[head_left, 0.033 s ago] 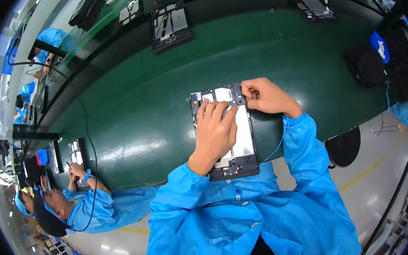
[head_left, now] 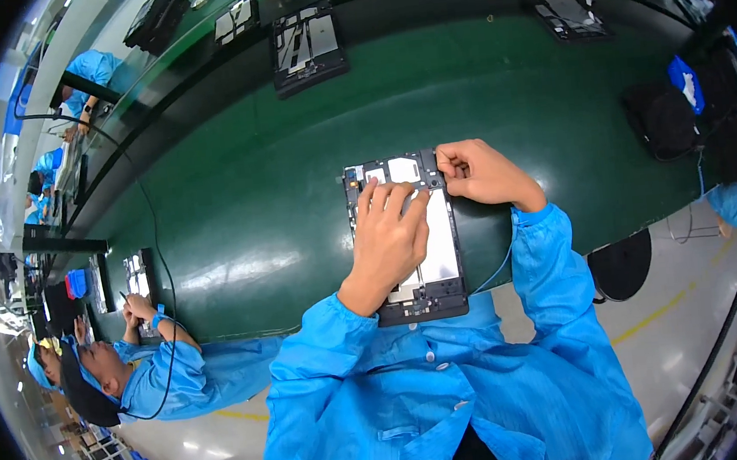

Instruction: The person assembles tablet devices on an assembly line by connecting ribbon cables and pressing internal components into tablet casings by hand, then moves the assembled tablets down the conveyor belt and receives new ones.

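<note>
Opened tablet chassis (head_left: 406, 235) lying flat on the green counter (head_left: 235, 207), directly before the person. Left hand (head_left: 390, 241) rests on its middle, fingers together and pressing down; right hand (head_left: 482, 174) pinches at the top right corner — what it pinches cannot be told. The chassis looks thin, stiff, light and fragile — best held by its frame edges.

The green belt (head_left: 278, 194) looks smooth, slightly glossy — the opened tablet (head_left: 443, 250) shows matt black plastic and pale metal.

Opened tablet (head_left: 404, 236) on conveyor belt (head_left: 252, 196)
</note>
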A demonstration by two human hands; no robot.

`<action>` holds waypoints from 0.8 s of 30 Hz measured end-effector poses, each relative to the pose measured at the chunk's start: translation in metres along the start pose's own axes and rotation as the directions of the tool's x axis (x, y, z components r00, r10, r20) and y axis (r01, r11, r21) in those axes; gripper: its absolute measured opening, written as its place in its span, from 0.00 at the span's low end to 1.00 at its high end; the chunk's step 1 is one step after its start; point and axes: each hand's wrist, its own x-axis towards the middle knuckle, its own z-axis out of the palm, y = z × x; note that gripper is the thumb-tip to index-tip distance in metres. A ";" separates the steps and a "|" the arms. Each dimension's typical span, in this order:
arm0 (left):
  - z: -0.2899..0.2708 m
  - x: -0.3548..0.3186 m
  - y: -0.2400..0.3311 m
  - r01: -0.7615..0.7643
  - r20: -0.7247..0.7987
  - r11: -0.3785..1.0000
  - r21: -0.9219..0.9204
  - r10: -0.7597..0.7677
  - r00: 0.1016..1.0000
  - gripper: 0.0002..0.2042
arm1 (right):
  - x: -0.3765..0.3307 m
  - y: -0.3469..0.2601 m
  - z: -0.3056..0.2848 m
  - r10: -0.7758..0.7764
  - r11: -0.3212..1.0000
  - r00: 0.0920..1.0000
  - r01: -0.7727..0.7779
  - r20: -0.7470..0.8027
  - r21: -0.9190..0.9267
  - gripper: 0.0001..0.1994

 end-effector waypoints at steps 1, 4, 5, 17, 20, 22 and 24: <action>0.001 -0.001 0.000 -0.023 0.004 1.000 0.015 0.023 1.000 0.17 | 0.000 0.001 0.000 -0.011 1.000 1.000 0.011 -0.002 0.026 0.13; 0.001 0.002 0.002 -0.056 -0.008 0.998 0.026 0.056 0.998 0.17 | 0.001 0.007 -0.001 -0.001 1.000 1.000 0.001 -0.017 0.030 0.12; 0.001 0.003 0.003 -0.065 -0.025 0.998 0.022 0.066 0.998 0.16 | 0.003 0.010 0.002 -0.001 1.000 1.000 0.002 -0.017 0.029 0.12; -0.004 0.010 -0.027 -0.235 0.051 0.972 0.011 0.234 0.971 0.16 | 0.020 -0.002 0.039 -0.383 0.923 0.817 0.354 -0.431 -0.150 0.13; -0.003 0.012 -0.028 -0.235 0.023 0.972 -0.029 0.236 0.972 0.16 | 0.019 -0.001 0.041 -0.395 0.918 0.830 0.367 -0.394 -0.148 0.13; -0.002 0.010 -0.027 -0.235 0.016 0.972 -0.016 0.235 0.972 0.16 | 0.021 0.001 0.037 -0.390 0.920 0.843 0.375 -0.370 -0.117 0.13; -0.002 0.008 -0.026 -0.235 0.010 0.972 -0.005 0.235 0.972 0.17 | 0.022 0.000 0.035 -0.383 0.922 0.856 0.378 -0.347 -0.085 0.12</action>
